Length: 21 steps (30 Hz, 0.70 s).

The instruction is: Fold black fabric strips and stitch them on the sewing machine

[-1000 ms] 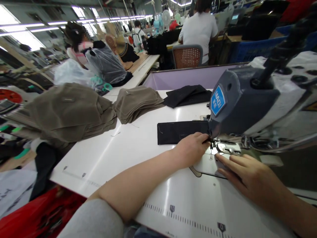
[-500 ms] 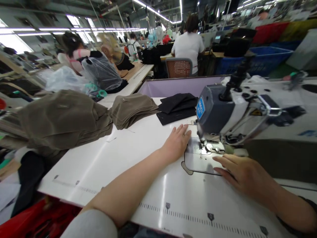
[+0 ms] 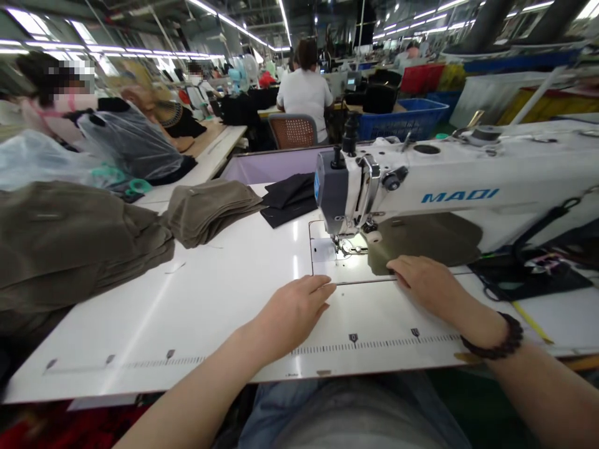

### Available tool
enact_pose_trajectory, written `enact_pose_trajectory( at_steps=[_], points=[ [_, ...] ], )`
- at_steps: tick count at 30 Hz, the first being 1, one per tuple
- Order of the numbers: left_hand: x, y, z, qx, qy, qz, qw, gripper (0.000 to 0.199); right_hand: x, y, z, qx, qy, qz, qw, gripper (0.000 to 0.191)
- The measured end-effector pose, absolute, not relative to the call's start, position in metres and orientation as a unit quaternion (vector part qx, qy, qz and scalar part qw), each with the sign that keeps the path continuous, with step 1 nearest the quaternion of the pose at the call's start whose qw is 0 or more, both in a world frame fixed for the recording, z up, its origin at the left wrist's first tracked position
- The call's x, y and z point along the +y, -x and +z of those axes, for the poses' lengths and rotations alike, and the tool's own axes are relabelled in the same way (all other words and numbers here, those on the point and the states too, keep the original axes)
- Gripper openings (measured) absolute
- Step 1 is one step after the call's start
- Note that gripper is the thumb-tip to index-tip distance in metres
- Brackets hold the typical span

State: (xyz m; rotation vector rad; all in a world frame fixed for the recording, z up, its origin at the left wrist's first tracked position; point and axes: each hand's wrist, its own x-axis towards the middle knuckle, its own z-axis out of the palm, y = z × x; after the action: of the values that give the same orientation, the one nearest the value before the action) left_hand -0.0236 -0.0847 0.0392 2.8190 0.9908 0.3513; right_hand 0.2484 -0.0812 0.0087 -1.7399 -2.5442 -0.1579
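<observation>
My left hand [image 3: 296, 310] lies palm down on the white table [image 3: 224, 299], fingers stretched out, just in front of the sewing machine's [image 3: 449, 181] needle plate [image 3: 322, 251]. It holds nothing. To the right of the needle, my right hand [image 3: 428, 288] has its thumb and fingers closed at the near corner of an olive-brown fabric piece [image 3: 430, 237]. The piece lies flat beneath the machine arm, right of the presser foot, and its far part is partly hidden by the arm.
Left on the table are a large stack of olive-brown fabric pieces [image 3: 70, 237], a smaller stack [image 3: 210, 209] and dark fabric pieces [image 3: 290, 198]. Black cloth [image 3: 528, 280] and a yellow strip [image 3: 533, 321] are at right. Other people sit at work behind.
The view has swung right. My left hand has drawn back from beside the needle plate toward the table's front. My right hand has moved right, from the plate to the fabric piece's corner.
</observation>
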Motion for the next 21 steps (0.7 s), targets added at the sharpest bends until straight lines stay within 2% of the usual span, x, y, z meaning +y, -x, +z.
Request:
enact_pose_trajectory(
  at_steps=[8,17,21],
  points=[
    [-0.095,0.033,0.030,0.326,-0.927,0.168,0.079,0.028,-0.079,-0.250,0.004,-0.812,0.575,-0.007,0.101,0.021],
    [-0.081,0.048,-0.018,0.326,-0.895,0.285,0.107,0.029,-0.056,-0.284,0.008,-0.683,0.660,0.111,0.291,0.015],
    [-0.080,0.050,-0.020,0.331,-0.889,0.295,0.114,0.030,-0.055,-0.296,0.021,-0.636,0.675,0.133,0.350,0.017]
  ],
)
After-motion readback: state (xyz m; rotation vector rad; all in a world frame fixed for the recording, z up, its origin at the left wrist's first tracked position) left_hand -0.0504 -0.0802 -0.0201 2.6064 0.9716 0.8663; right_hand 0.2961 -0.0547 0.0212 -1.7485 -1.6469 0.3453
